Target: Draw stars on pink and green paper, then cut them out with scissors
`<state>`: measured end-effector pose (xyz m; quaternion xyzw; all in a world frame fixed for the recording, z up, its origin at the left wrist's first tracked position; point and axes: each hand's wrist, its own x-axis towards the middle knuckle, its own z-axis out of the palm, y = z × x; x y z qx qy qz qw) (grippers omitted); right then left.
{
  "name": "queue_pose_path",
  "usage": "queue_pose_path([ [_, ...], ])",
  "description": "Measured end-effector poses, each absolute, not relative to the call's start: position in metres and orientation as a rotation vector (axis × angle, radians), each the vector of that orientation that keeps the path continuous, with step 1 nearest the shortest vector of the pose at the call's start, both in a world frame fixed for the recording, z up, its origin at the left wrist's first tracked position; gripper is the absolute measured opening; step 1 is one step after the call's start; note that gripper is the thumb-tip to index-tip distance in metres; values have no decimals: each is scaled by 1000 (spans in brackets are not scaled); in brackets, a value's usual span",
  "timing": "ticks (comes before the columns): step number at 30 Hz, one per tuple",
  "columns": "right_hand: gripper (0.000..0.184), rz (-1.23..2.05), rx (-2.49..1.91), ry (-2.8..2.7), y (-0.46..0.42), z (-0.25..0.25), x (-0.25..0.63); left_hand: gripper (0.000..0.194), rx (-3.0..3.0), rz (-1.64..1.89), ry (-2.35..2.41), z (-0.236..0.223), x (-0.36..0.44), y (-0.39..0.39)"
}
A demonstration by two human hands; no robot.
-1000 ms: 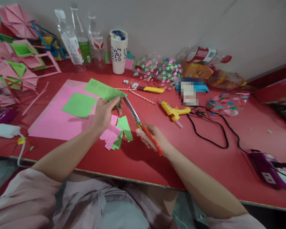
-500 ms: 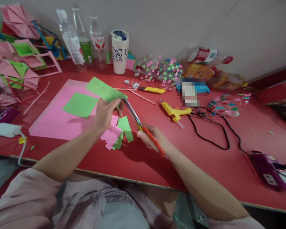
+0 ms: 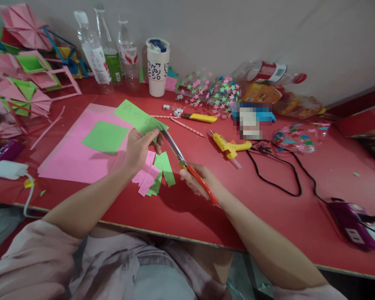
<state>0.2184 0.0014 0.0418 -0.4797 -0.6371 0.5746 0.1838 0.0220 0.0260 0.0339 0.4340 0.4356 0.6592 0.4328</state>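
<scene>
My left hand (image 3: 143, 146) pinches the lower right part of a green paper strip (image 3: 136, 116) with stars drawn on it. My right hand (image 3: 198, 179) is closed round the orange handles of a pair of scissors (image 3: 178, 154). The blades meet the strip near its right end, just beside my left fingertips. Below my left hand lie small cut pieces of pink paper (image 3: 148, 177) and green paper (image 3: 168, 168), overlapping. A green paper square (image 3: 105, 137) rests on large pink sheets (image 3: 71, 162) to the left.
A yellow glue gun (image 3: 229, 146) with a black cord and a yellow utility knife (image 3: 203, 118) lie on the red table (image 3: 187, 225). Behind stand a white cup (image 3: 158, 68) and several bottles (image 3: 95, 58). Folded paper crafts (image 3: 28, 96) fill the left; bags of paper stars (image 3: 223, 93) sit at the back.
The green strip has shifted very slightly to the right at its far end. Both hands and the scissors stay almost in the same place.
</scene>
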Motion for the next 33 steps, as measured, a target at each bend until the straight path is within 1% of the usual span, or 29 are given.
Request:
queue_pose_path([
  [15, 54, 1620, -1338, -1812, 3, 40, 219, 32, 1085, 1626, 1083, 31, 20, 27],
  [22, 52, 1586, -1349, -1844, 7, 43, 222, 31, 1133, 1521, 1068, 34, 12, 30],
  [26, 51, 1559, -1347, -1891, 10, 44, 224, 34, 1136, 1476, 1048, 36, 7, 32],
  [31, 51, 1528, -1359, -1908, 9, 47, 225, 21, 1068, 1461, 1000, 40, 5, 33],
  [33, 50, 1526, -1358, -1915, 8, 47, 225, 19, 1040, 1466, 992, 42, 6, 33],
])
